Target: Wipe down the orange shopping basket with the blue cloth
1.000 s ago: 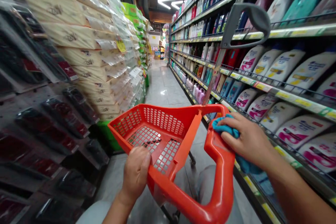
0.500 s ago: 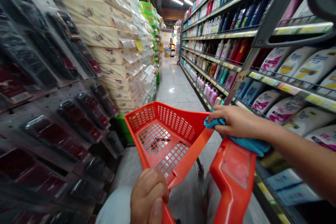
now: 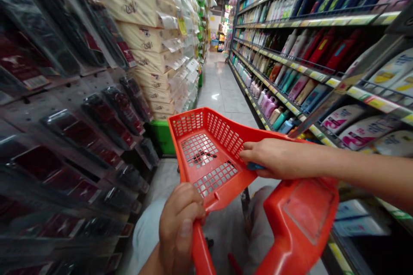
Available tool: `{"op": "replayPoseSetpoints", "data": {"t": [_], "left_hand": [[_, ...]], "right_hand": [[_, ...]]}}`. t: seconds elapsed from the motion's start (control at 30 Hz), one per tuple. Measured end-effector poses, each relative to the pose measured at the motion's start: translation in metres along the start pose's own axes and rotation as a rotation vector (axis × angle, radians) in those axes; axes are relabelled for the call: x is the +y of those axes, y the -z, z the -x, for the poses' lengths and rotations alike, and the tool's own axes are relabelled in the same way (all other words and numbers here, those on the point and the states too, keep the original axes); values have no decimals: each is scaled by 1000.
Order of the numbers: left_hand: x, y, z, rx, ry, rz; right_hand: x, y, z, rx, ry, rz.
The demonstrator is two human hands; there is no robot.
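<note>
A red plastic cart basket (image 3: 226,195) with a slotted floor stands in front of me. My left hand (image 3: 182,219) is wrapped round its red frame at the near left. Over the basket's right side, my right hand (image 3: 269,158) presses a blue cloth (image 3: 255,166) against the inner wall. Most of the cloth is hidden beneath the palm. A wide red handle section (image 3: 300,210) with a clear panel lies just below my right forearm.
Packaged goods hang on a rack (image 3: 77,81) at the left, beside stacked cream packs (image 3: 142,47). Shelves of bottles (image 3: 322,51) line the right. Between them a grey tiled aisle (image 3: 216,81) runs ahead. A metal post slants at the right.
My right hand has moved from the basket's right rim to its inner wall, and less of the cloth shows. The view has shifted, so the basket appears higher and further right.
</note>
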State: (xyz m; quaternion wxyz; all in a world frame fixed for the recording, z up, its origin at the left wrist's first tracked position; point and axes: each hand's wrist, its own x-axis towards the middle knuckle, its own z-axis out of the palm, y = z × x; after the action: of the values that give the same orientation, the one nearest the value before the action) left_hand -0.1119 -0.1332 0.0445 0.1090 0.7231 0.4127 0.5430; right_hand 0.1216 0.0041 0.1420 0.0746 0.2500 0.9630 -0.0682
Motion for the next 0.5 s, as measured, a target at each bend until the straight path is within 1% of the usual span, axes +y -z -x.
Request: {"op": "replayPoseSetpoints", "data": {"t": [0.07,0.13,0.2,0.23,0.27,0.33,0.43,0.5], "left_hand": [[0,-1,1,-14,-5,4],[-1,-4,2,-8,-34,-3],[-1,-7,3,2,-55,-9],[-1,-8,3,0,-56,-4],[-1,-8,3,-3,-51,6],[-1,-7,2,-8,-36,32],[-2,-3,2,12,-39,43],[-3,-1,2,28,-50,40]], "right_hand": [[-31,0,-12,-24,115,-13],[-57,2,-23,-40,269,-45],[-71,6,-29,-44,387,-92],[-72,8,-28,-60,410,-114],[-68,10,-26,-75,394,-134],[-45,12,-14,-90,294,-182],[10,8,16,-62,103,-249],[43,2,37,-29,-22,-240]]}}
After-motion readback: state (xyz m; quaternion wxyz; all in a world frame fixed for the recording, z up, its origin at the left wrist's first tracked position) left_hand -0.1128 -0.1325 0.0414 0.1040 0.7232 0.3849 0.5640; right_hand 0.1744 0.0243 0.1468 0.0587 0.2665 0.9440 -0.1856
